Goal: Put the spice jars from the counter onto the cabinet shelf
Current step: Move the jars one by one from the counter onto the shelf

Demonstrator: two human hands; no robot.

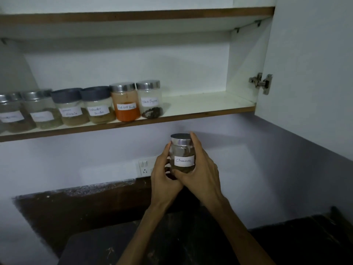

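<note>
A glass jar labelled Cinnamon (182, 150), with a silver lid, is held upright in the air below the cabinet shelf (200, 107). My left hand (164, 173) grips its left side and bottom. My right hand (200, 167) wraps its right side, fingers reaching up to the lid. On the shelf stands a row of several labelled jars; the rightmost is the black pepper jar (150, 99), with the red chilli powder jar (126, 102) beside it. Bare shelf lies to the right of the black pepper jar.
The open cabinet door (309, 73) with its metal hinge (261, 83) stands at the right. An upper shelf (133, 15) runs across the top. A wall switch and socket plate (146, 167) sits behind my hands. The dark counter (133, 245) lies below.
</note>
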